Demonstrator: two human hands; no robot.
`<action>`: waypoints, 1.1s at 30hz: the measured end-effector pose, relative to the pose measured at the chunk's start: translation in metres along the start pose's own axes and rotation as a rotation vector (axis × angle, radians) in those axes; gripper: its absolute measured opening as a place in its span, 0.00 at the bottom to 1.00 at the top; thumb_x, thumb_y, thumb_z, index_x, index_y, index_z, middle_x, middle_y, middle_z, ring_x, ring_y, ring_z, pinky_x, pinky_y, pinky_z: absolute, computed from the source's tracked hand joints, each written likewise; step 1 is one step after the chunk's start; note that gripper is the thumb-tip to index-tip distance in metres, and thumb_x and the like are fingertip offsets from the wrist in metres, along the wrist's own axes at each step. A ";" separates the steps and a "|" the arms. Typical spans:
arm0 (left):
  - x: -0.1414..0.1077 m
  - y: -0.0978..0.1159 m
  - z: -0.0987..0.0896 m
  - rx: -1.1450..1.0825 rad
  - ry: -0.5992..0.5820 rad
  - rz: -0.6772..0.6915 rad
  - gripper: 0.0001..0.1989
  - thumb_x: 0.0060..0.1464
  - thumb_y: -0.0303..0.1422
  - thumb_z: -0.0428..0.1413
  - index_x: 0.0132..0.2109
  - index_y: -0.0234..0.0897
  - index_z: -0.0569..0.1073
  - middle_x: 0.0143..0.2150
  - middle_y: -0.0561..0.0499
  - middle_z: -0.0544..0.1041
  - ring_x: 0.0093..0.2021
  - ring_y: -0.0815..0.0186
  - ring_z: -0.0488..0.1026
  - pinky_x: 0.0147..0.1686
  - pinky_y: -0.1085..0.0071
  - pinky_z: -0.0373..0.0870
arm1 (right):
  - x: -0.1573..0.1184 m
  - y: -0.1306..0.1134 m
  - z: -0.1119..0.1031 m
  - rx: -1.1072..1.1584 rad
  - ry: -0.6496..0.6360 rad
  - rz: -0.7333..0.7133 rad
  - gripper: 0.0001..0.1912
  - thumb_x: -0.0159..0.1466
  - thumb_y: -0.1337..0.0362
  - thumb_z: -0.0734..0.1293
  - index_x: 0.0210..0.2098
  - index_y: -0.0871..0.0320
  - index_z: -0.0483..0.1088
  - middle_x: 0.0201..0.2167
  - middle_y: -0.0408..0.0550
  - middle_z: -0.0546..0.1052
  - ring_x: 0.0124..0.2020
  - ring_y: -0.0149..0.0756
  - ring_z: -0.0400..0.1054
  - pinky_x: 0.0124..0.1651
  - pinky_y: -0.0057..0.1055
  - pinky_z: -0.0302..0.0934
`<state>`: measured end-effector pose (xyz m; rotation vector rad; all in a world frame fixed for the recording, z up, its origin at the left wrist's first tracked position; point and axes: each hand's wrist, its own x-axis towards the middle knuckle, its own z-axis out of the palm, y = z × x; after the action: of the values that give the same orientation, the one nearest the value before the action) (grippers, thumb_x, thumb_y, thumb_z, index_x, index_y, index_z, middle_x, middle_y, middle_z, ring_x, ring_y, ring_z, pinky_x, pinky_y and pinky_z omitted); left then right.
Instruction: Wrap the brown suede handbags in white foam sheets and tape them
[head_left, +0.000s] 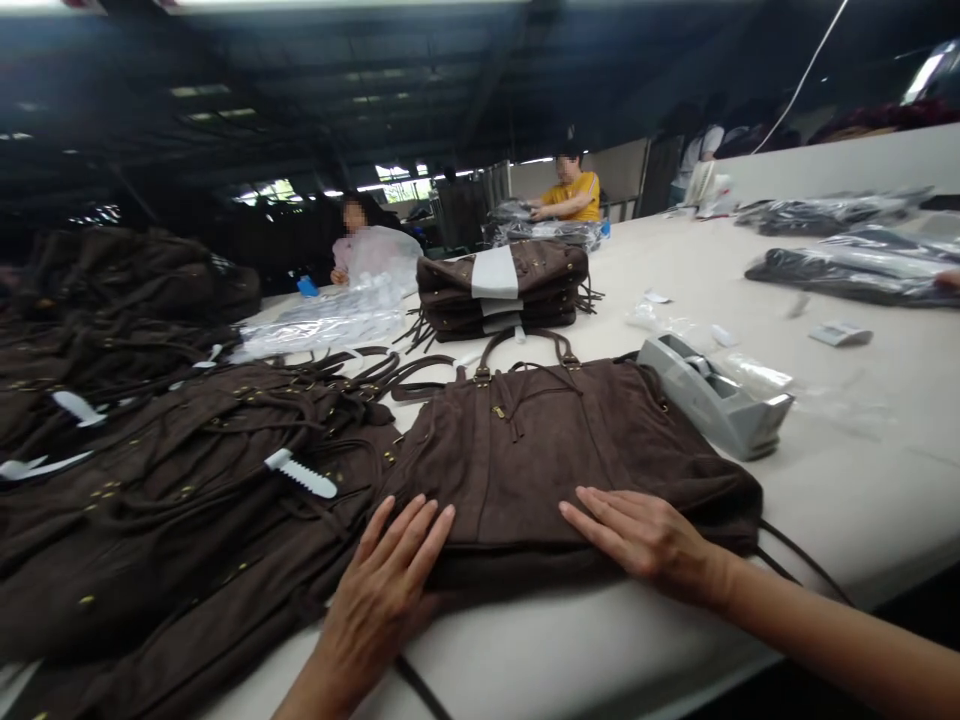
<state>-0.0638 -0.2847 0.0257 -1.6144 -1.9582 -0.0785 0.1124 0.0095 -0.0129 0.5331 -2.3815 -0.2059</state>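
A dark brown handbag [532, 440] lies flat on the white table in front of me, its two handles pointing away and a small drawstring tied at its upper middle. My left hand [386, 575] rests on the bag's near left corner, fingers stretched out. On the near right part of the bag lies my right hand [637, 530], palm down with fingers extended. Neither hand grips anything. Just beyond the bag's upper right corner stands a grey tape dispenser [716, 395], touching or very close to it.
More brown bags [187, 500] are heaped along the left. Behind my bag sits a stack of folded bags [502, 285] with white paper bands. Clear plastic sleeves [330, 320] lie farther left, plastic-wrapped bags [855, 265] at right. Two people [574, 195] work across the table [862, 470].
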 end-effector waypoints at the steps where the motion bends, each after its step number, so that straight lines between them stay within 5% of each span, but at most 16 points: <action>1: -0.003 -0.006 -0.005 -0.009 -0.017 0.000 0.30 0.60 0.49 0.49 0.62 0.34 0.63 0.58 0.46 0.72 0.61 0.59 0.64 0.69 0.57 0.42 | 0.000 -0.002 -0.002 0.023 -0.034 0.028 0.22 0.64 0.76 0.60 0.58 0.67 0.66 0.47 0.61 0.77 0.49 0.42 0.72 0.47 0.35 0.69; 5: -0.007 -0.026 -0.011 -0.084 -0.060 0.019 0.25 0.60 0.36 0.54 0.62 0.34 0.62 0.57 0.46 0.71 0.61 0.61 0.63 0.69 0.56 0.41 | 0.015 -0.008 -0.018 0.226 -0.237 0.233 0.37 0.60 0.53 0.69 0.63 0.65 0.59 0.58 0.62 0.69 0.56 0.49 0.66 0.56 0.44 0.64; 8: 0.004 -0.031 -0.007 -0.179 -0.013 -0.016 0.16 0.59 0.23 0.51 0.55 0.34 0.67 0.49 0.48 0.74 0.57 0.64 0.67 0.68 0.55 0.45 | 0.043 -0.012 -0.032 0.364 -0.317 0.334 0.45 0.58 0.40 0.66 0.64 0.63 0.58 0.60 0.60 0.67 0.59 0.48 0.63 0.61 0.45 0.58; 11: 0.021 -0.027 -0.006 -0.202 0.036 -0.013 0.09 0.58 0.20 0.50 0.41 0.34 0.71 0.35 0.52 0.73 0.43 0.67 0.71 0.65 0.53 0.53 | 0.078 -0.020 -0.035 0.388 -0.346 0.383 0.41 0.62 0.39 0.61 0.64 0.62 0.58 0.57 0.59 0.70 0.56 0.46 0.65 0.58 0.43 0.59; 14: 0.031 -0.022 -0.007 -0.167 0.070 0.006 0.09 0.58 0.20 0.49 0.33 0.35 0.69 0.28 0.55 0.67 0.31 0.71 0.66 0.60 0.58 0.63 | 0.112 -0.030 -0.024 0.327 -0.368 0.361 0.46 0.56 0.37 0.66 0.62 0.62 0.59 0.49 0.58 0.73 0.49 0.48 0.67 0.51 0.44 0.62; 20: 0.021 -0.016 0.003 -0.125 0.157 0.021 0.09 0.56 0.18 0.51 0.39 0.33 0.71 0.31 0.53 0.70 0.35 0.69 0.68 0.60 0.56 0.64 | 0.142 -0.031 0.016 0.247 -0.552 0.336 0.27 0.55 0.46 0.72 0.43 0.59 0.66 0.35 0.51 0.77 0.34 0.43 0.73 0.33 0.33 0.61; 23: 0.012 -0.011 0.018 -0.073 0.183 0.074 0.06 0.55 0.19 0.53 0.38 0.32 0.71 0.29 0.54 0.71 0.35 0.68 0.68 0.60 0.57 0.65 | 0.138 -0.024 0.032 0.215 -0.639 0.319 0.20 0.59 0.51 0.70 0.42 0.58 0.65 0.30 0.48 0.79 0.29 0.43 0.74 0.27 0.31 0.55; 28: 0.004 -0.010 0.035 0.029 0.262 0.227 0.07 0.55 0.19 0.54 0.39 0.33 0.72 0.33 0.52 0.75 0.38 0.65 0.72 0.48 0.62 0.70 | 0.118 -0.025 0.043 0.198 -0.481 0.201 0.11 0.65 0.66 0.63 0.47 0.56 0.64 0.31 0.43 0.77 0.29 0.34 0.72 0.27 0.31 0.51; 33: -0.004 -0.017 0.035 -0.039 0.308 0.324 0.10 0.59 0.21 0.48 0.38 0.37 0.73 0.35 0.53 0.77 0.38 0.66 0.74 0.43 0.68 0.69 | 0.089 -0.038 0.035 0.009 -0.237 0.097 0.12 0.69 0.70 0.56 0.49 0.64 0.66 0.29 0.46 0.71 0.29 0.36 0.64 0.28 0.35 0.49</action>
<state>-0.0934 -0.2786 0.0004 -1.8041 -1.4573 -0.2228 0.0408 -0.0630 0.0017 0.4147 -2.6330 -0.2253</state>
